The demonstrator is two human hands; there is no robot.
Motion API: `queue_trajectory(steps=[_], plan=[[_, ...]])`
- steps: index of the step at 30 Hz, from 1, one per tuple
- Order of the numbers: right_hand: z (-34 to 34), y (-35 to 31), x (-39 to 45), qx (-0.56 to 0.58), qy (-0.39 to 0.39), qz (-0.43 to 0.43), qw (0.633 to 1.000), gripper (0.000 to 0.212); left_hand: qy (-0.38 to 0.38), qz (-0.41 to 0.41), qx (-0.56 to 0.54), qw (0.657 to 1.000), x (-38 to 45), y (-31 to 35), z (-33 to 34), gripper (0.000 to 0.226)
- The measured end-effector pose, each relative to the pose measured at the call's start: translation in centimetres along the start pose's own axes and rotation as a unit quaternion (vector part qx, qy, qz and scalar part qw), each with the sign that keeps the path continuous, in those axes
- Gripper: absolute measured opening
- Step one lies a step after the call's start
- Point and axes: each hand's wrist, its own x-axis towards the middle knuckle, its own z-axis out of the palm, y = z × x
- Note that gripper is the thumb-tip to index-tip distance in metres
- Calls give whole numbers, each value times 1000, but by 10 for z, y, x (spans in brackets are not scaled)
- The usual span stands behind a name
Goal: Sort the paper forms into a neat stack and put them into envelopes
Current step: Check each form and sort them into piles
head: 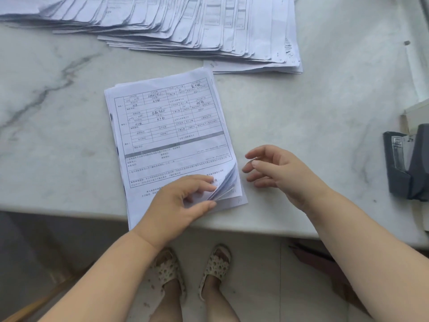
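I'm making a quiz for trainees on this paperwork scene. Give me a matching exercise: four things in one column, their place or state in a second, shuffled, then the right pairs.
Column one
1. left hand
2. right hand
3. stapler
4. fanned spread of forms

Column two
A. at the table's far edge
B. lifting the near stack's lower right corner
C. at the table's right side
D. hovering beside the near stack, holding nothing

Pairs: 1-B, 2-D, 3-C, 4-A

Soft daylight; slight blur, edges warped.
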Motion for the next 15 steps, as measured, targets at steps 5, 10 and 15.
queue_trajectory(steps=[5, 10, 15], plan=[[2, 12, -7, 13, -21, 35, 999, 7, -45, -19, -34, 998, 7, -7, -7, 34], [5, 20, -6, -48, -10, -6, 999, 9, -70, -29, -59, 995, 9, -5, -11, 30], [0, 28, 9, -477, 26, -232, 847, 41, -69, -50, -85, 993, 8, -3, -14, 26]])
